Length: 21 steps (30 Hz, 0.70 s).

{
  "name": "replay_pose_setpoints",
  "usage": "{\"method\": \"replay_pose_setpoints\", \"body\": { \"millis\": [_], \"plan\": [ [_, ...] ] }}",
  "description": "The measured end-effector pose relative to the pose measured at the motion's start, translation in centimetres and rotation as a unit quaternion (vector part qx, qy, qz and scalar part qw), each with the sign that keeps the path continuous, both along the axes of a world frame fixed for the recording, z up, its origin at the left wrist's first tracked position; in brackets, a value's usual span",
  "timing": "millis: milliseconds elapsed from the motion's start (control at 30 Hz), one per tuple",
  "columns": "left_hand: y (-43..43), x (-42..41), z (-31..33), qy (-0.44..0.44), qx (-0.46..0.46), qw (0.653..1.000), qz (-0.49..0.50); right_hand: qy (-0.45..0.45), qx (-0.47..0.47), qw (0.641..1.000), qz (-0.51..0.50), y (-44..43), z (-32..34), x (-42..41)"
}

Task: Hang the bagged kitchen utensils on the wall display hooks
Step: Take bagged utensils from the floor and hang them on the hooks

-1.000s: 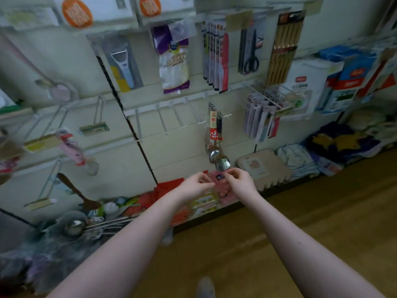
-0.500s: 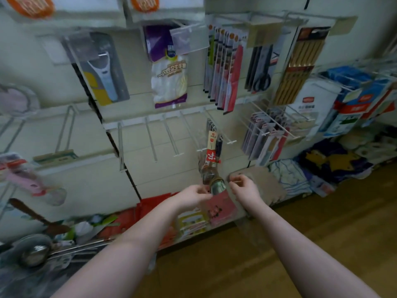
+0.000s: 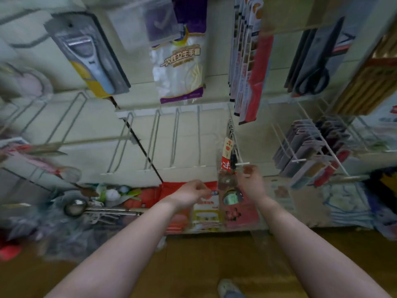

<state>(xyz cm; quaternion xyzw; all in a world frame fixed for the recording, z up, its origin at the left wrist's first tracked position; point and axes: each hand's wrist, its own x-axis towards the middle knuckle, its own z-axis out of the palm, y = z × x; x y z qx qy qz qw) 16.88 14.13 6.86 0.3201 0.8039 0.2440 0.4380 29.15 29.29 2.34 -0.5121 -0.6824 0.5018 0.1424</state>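
Upward went the right hand [image 3: 250, 179], from beneath the bagged utensils [image 3: 227, 162] to just under the tip of their hook [image 3: 242, 164]. Its fingers are curled; whether they pinch the film I cannot tell. Lower left of that hook, the left hand [image 3: 192, 193] has its fingertips drawn together, on what is blurred. The bags hang on the hook, probably seated. Bare hooks [image 3: 175, 134] to its left leave room; card packs [image 3: 249, 82] crowd above it.

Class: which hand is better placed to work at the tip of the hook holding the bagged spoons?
Probably the right hand: it sits just under the hook tip, beside the bagged spoons. The left hand sits lower, further left.
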Motion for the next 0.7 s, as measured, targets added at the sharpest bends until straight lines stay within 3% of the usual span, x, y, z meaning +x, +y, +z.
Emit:
{"method": "replay_pose_setpoints", "body": {
  "millis": [200,300,533,700],
  "plan": [
    [1.5,1.1,-0.1,-0.047,0.015,0.993,0.108,0.001,-0.006,0.998,0.06,3.3,-2.0,-2.7],
    [1.1,1.3,-0.9,-0.052,-0.004,0.991,0.124,-0.052,0.007,0.998,0.039,4.4,-2.2,-3.9],
    [-0.1,1.2,-0.3,-0.054,0.014,0.985,0.165,-0.055,0.066,0.995,0.046,4.8,-2.9,-5.7],
    [-1.2,1.4,-0.3,-0.052,0.027,0.979,0.195,-0.11,0.153,0.979,0.072,4.5,-3.0,-5.7]
  ]
}}
